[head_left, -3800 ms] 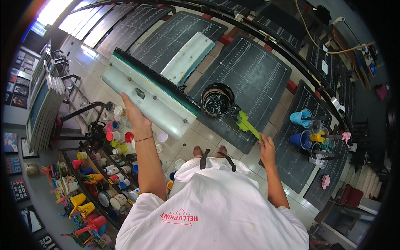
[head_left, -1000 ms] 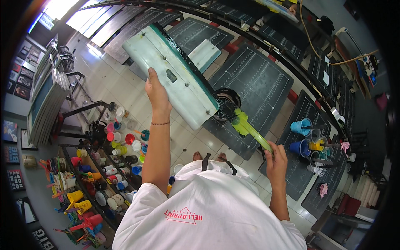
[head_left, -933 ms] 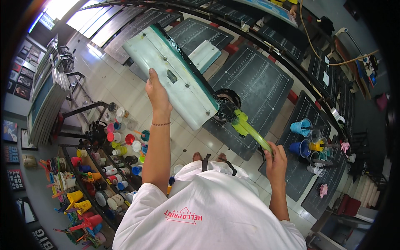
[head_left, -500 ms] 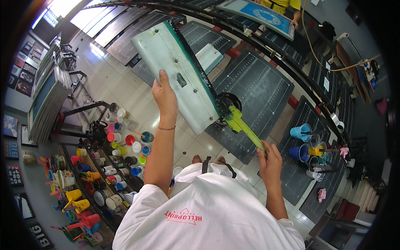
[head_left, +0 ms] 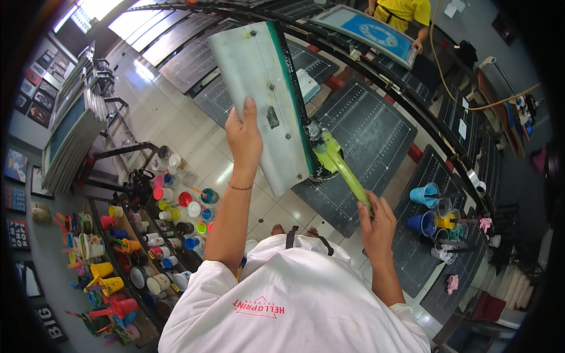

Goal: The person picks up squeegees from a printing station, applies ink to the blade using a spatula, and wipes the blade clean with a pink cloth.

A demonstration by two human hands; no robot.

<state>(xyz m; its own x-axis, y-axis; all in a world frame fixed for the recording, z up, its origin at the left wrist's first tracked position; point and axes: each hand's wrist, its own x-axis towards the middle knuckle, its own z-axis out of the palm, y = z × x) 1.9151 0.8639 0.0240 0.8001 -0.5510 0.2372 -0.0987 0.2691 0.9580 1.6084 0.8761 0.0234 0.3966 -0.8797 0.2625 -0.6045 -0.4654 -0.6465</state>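
Note:
My left hand (head_left: pixel 245 140) grips a wide, pale grey screen-printing squeegee (head_left: pixel 247 70) by its body, thumb on the face towards me. The squeegee is tilted, and its green blade edge (head_left: pixel 280 59) is coated with black ink on the right. My right hand (head_left: pixel 378 226) is closed around the handle of a yellow-green plastic spatula (head_left: pixel 351 178). The spatula's broad end meets the squeegee's lower right edge, where thick black ink is smeared. Just below them a dark ink-smeared tub (head_left: pixel 322 175) is partly hidden by both tools.
Dark gridded printing boards (head_left: pixel 376 141) spread under and beyond my hands. Blue cups (head_left: pixel 422 223) stand on the right board. Many paint pots (head_left: pixel 194 209) crowd the lower left. Across the curved rail, a person in yellow (head_left: pixel 406 12) holds a framed blue screen (head_left: pixel 365 29).
The squeegee has shifted right and turned more upright in my left hand. The spatula's broad end has moved slightly down along its inky edge, and my right hand has moved slightly left.

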